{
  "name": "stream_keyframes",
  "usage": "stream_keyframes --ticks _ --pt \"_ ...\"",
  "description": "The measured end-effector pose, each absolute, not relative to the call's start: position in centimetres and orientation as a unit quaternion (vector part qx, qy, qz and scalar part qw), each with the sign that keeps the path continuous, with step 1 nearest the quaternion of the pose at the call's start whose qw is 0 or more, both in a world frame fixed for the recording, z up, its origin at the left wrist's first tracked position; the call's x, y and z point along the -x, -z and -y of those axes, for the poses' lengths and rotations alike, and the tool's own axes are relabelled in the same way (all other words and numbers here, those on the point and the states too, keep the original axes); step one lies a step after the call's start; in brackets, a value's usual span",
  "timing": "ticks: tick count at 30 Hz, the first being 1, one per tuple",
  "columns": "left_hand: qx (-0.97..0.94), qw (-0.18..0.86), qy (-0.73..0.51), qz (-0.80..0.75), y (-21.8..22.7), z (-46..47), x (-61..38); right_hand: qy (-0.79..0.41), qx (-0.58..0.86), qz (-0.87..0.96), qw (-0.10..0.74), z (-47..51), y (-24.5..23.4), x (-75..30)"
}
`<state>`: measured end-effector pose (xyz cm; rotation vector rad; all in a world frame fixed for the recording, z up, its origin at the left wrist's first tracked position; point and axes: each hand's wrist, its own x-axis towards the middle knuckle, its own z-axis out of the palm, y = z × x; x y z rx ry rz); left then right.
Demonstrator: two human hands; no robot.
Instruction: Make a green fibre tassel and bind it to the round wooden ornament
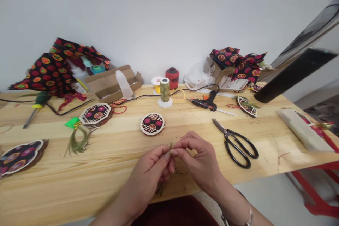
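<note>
Close to the table's front edge, my left hand (152,167) pinches a small bundle of olive-green threads (171,146), which looks like a tassel. Its tip sticks up between my fingers, and more strands hang below the left palm. My right hand (200,160) meets the left one, thumb and forefinger closed at the same tip; most of the bundle is hidden by my fingers. Just beyond the hands lies a round wooden-framed patterned piece (152,124). Black-handled scissors (234,143) rest to the right, blades pointing away and left.
A spool of olive thread (164,90) stands at the back middle, beside a red spool (172,77). Right of it lies a black glue gun (206,102) with its cord. An octagonal piece (95,114), a green tassel (78,139) and a screwdriver (35,107) are on the left.
</note>
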<state>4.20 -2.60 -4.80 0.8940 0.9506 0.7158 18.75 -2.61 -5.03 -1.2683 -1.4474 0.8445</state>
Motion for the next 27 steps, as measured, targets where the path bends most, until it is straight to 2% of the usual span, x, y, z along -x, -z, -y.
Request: stream_keyframes --ticks 6,27 --pt "-0.392 0.747 -0.324 -0.428 5.04 2.74 -4.25 -0.321 0.537 0.624 0.468 2.46 4.91 -18.76" --pt "-0.366 0.779 -0.322 -0.394 5.23 2.74 -4.24 -0.362 0.561 0.583 0.463 2.31 5.31 -18.36"
